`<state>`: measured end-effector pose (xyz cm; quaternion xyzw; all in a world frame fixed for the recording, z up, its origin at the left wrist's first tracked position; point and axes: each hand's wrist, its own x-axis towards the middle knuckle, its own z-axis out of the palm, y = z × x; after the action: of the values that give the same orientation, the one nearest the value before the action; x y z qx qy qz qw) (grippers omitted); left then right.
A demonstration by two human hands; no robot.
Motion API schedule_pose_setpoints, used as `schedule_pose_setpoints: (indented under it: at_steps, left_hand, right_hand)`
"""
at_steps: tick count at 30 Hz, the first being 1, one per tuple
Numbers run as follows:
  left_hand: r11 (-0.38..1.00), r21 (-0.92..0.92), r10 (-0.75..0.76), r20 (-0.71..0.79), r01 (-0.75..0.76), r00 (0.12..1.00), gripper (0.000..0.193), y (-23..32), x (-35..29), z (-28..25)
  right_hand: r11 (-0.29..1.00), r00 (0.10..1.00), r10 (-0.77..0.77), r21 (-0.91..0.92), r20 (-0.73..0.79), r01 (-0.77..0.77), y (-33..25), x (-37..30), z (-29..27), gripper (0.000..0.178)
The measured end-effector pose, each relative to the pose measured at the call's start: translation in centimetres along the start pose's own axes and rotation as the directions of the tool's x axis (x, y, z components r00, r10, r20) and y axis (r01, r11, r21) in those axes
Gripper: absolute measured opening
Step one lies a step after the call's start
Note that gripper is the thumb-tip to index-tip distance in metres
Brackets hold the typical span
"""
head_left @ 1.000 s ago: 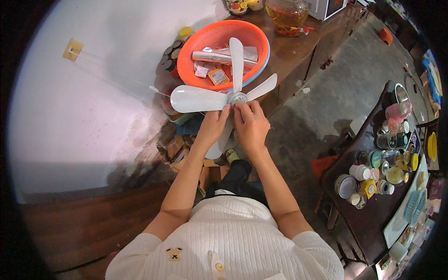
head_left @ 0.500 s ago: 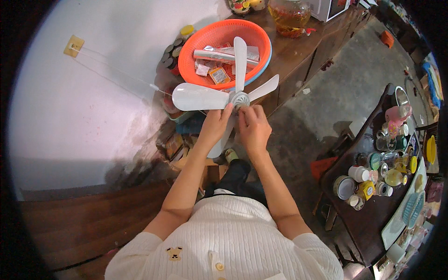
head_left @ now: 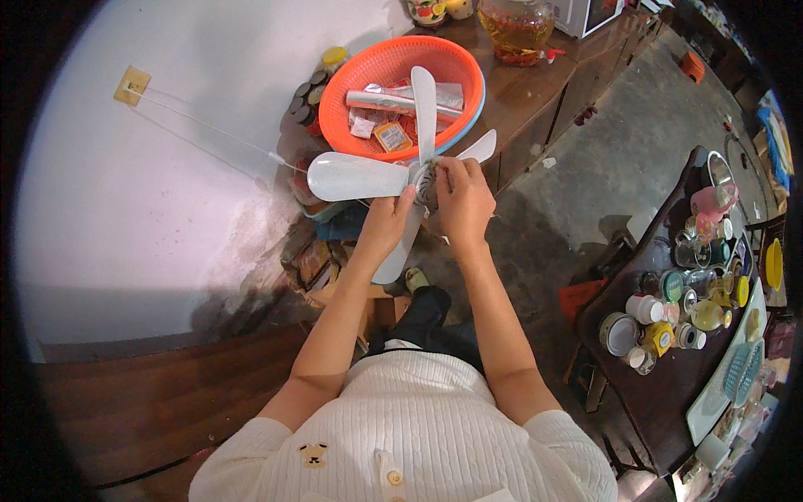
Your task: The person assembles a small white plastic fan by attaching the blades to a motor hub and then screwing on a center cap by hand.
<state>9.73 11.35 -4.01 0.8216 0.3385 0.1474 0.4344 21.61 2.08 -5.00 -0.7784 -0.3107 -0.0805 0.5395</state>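
A white fan (head_left: 355, 176) with several long blades is held up in front of me. Closed on the fan beside its hub is my left hand (head_left: 386, 226), the thumb lying along the hub's near side. My right hand (head_left: 467, 205) is at the slotted hub, fingers bent in a pinch at its upper right edge. What small thing sits between those fingertips, if anything, I cannot make out. One blade reaches left, another up over the basket, another to the right behind my right hand, and another down beneath my left hand.
An orange plastic basket (head_left: 332, 96) holding packets stands on the wooden cabinet (head_left: 523, 92), near a glass jar (head_left: 512, 29) of amber liquid. A white cord (head_left: 213, 128) runs from the wall socket (head_left: 132, 85) toward the fan. At right, a dark table (head_left: 615, 381) bears many jars.
My right hand has moved up and slightly right, from the hub's lower side to its upper right edge. The fan's face has turned somewhat to the right. My left hand keeps its hold.
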Motion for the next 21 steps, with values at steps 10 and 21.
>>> schedule_pose_setpoints:
  at_steps: [10,21]
  left_hand:
    - [0.999,0.039,0.009,-0.036,-0.008,0.999,0.049,0.7,-0.3,0.2]
    - [0.999,0.030,0.034,-0.056,-0.033,0.998,0.050,0.5,-0.5,0.2]
  right_hand:
    - [0.996,0.995,-0.075,0.058,0.069,0.071,-0.1,-5.1,-0.4,0.012]
    - [0.996,0.996,-0.073,0.054,0.044,0.071,-0.7,-2.8,-0.5,0.011]
